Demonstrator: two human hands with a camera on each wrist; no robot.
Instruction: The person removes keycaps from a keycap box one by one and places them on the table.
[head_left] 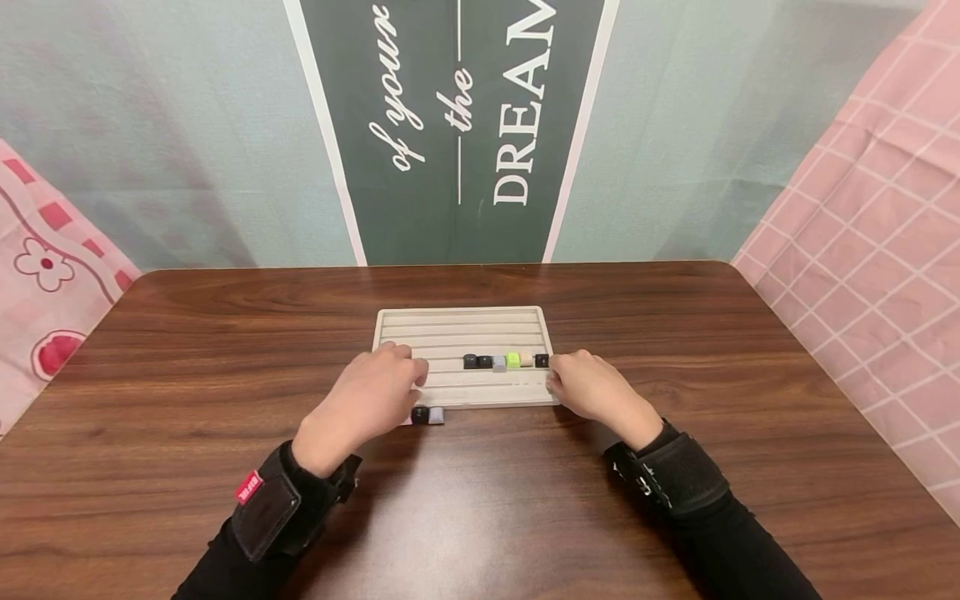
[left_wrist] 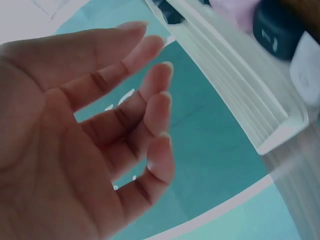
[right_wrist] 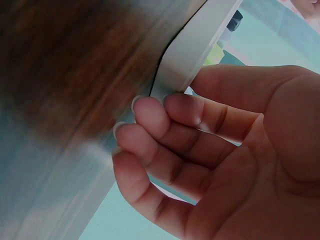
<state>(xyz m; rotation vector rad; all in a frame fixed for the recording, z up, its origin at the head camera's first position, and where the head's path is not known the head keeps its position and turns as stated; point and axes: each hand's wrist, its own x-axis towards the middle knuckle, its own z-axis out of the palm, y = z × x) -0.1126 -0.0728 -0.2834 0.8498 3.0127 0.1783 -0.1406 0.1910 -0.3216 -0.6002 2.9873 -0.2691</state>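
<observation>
Keycap tray (head_left: 457,327) stretches side to side; right hand (head_left: 592,387) pinches its right edge, left hand (head_left: 371,387), fingers loose and empty, is at its left.

Wooden table, one tray, three loose keycaps

A dark brown table (head_left: 187,358) with wood grain carries everything; its back edge runs nearly straight and ends in rounded corners; a pale patch of glare lies on the surface toward the front, whose near edge is out of view. A shallow off-white tray (head_left: 450,340) lies on it, near the middle from side to side, toward the back; its long sides run left to right, as do its ridges. Just in front of the tray's left half, three keycaps sit on the wood in a short row: a pink keycap (head_left: 407,422), mostly hidden; a black keycap (head_left: 420,415); a pale grey keycap (head_left: 437,415) at the right end.
</observation>
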